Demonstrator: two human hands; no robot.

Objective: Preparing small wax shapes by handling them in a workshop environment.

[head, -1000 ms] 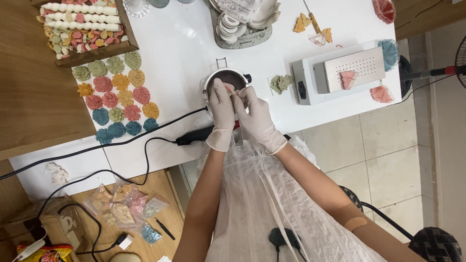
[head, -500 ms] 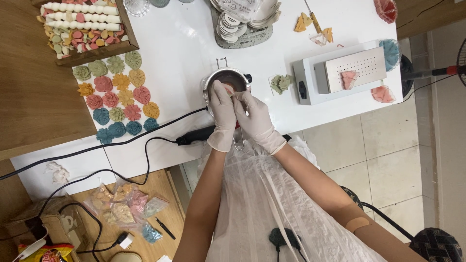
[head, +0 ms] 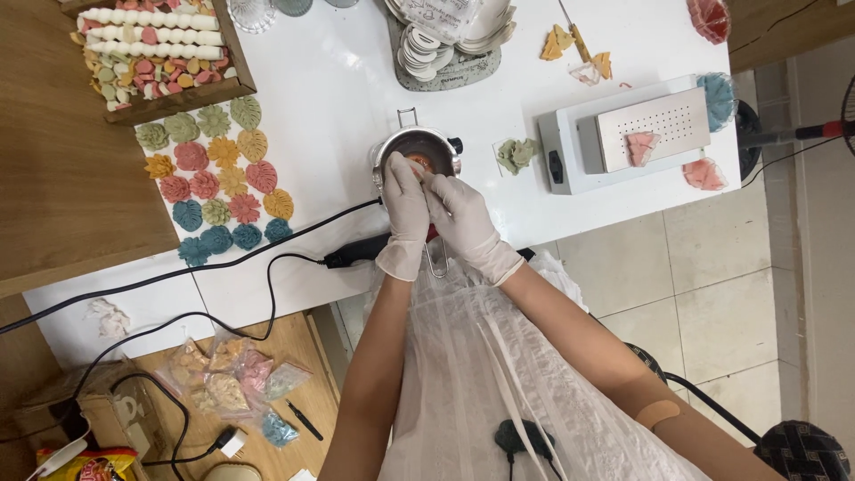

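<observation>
Left hand [head: 405,200]: white-gloved, fingers pinched over the small round steel pot [head: 417,151]; contents unclear.
Right hand [head: 463,218]: gloved, fingers curled closed, grip hidden.
Pot: looks rigid, probably hot; grasp its handle.

A white table [head: 338,80] fills the middle of the view, lit evenly and bright. To its left runs a brown wooden surface [head: 62,169]. At the right the floor [head: 712,294] is pale square tiles with thin grey joints. A wooden strip [head: 775,27] shows at the far right corner. Near the left, below the table edge, sits a lower wooden shelf [head: 294,356] with a cardboard box [head: 116,414] beside it. Black cables [head: 178,294] trail from the table down over this shelf. At the near right corner part of a dark woven seat [head: 806,450] shows. A fan [head: 846,116] stands at the right edge.
</observation>
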